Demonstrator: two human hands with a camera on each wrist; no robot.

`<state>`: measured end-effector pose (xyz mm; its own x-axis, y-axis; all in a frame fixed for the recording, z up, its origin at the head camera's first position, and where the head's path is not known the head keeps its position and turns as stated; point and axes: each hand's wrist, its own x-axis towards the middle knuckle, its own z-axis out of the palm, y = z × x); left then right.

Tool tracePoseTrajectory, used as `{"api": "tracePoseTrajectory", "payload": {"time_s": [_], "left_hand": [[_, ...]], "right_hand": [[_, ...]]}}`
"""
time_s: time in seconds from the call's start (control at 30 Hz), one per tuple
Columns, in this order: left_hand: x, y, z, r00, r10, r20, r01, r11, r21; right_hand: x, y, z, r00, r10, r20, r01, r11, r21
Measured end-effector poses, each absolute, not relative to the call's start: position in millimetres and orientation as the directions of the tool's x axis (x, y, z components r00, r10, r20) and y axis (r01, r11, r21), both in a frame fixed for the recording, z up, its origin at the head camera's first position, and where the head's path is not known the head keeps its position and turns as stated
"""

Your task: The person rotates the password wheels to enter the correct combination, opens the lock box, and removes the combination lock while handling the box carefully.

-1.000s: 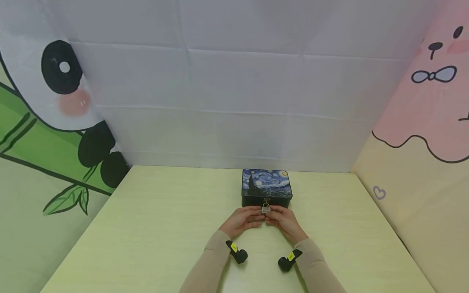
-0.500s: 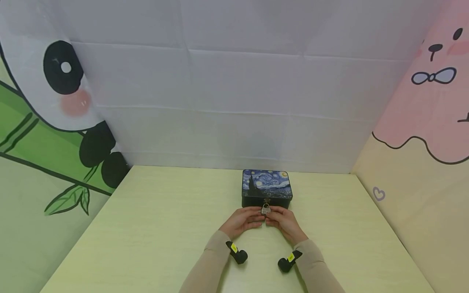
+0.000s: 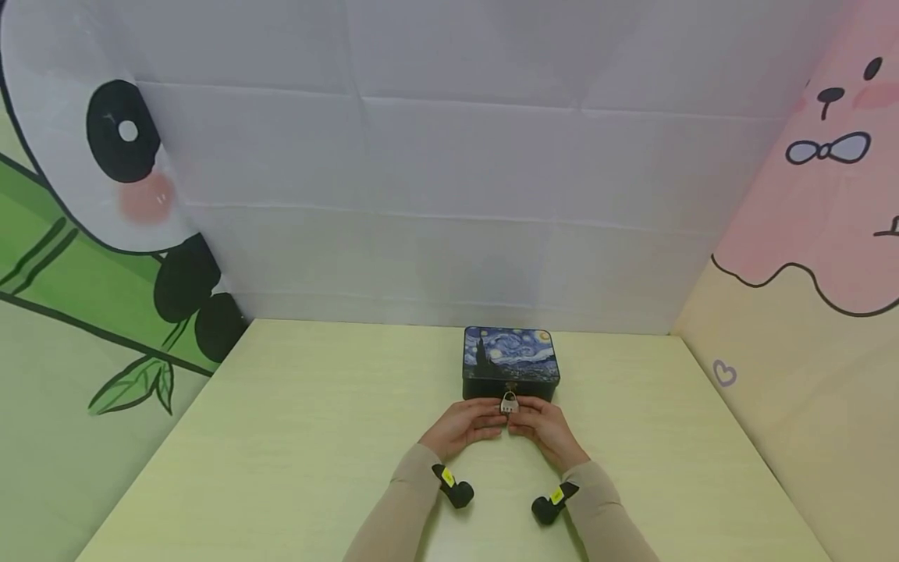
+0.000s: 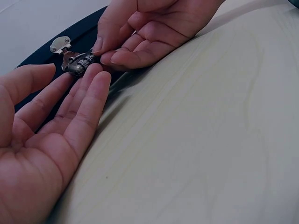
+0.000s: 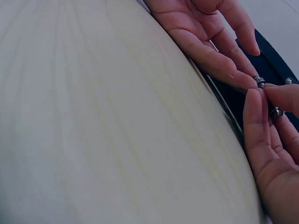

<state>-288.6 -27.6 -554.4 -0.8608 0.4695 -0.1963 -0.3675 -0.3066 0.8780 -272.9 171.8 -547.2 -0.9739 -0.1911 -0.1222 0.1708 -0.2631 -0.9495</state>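
Observation:
A small metal combination padlock (image 3: pixel 509 403) with number dials hangs from the front clasp (image 4: pixel 60 45) of a dark tin box (image 3: pixel 511 353). The box's lid bears a swirling blue night-sky painting and is down. My left hand (image 3: pixel 460 428) supports the padlock from its left, fingers extended against it and thumb held apart, as the left wrist view shows. From the other side my right hand (image 3: pixel 549 432) pinches the padlock by its dial end between thumb and index finger. Fingertips partly cover the padlock in the right wrist view.
The box stands near the back of a pale wood-grain table (image 3: pixel 316 437). Behind it rises a white cloth wall (image 3: pixel 449 195), with cartoon-printed panels at the left and right. A small black camera (image 3: pixel 460 493) is strapped on each wrist.

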Motion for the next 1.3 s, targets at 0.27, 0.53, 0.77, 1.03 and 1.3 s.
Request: {"api": "tracePoseTrajectory", "payload": {"time_s": [0.27, 0.53, 0.77, 1.03, 1.3], "left_hand": [[-285.7, -28.1, -551.1, -0.861, 0.471, -0.194, -0.363, -0.299, 0.883], [-285.1, -28.9, -550.7, -0.860, 0.473, -0.191, -0.361, -0.299, 0.883], [-285.3, -28.6, -548.5, -0.857, 0.478, -0.191, -0.361, -0.295, 0.885], [-284.9, -28.7, -547.8, -0.858, 0.480, -0.182, -0.353, -0.295, 0.888], [-285.2, -27.3, -546.8, -0.864, 0.468, -0.186, -0.350, -0.292, 0.890]], "right_hand": [[-271.0, 172.0, -545.9, -0.974, -0.195, -0.113, 0.163, -0.263, -0.951], [-271.0, 171.8, -544.2, -0.970, -0.207, -0.125, 0.178, -0.266, -0.947], [-271.8, 171.9, -545.1, -0.970, -0.207, -0.124, 0.178, -0.264, -0.948], [-273.2, 171.5, -546.1, -0.972, -0.209, -0.109, 0.163, -0.261, -0.951], [-274.4, 172.0, -548.6, -0.973, -0.207, -0.100, 0.153, -0.257, -0.954]]}}
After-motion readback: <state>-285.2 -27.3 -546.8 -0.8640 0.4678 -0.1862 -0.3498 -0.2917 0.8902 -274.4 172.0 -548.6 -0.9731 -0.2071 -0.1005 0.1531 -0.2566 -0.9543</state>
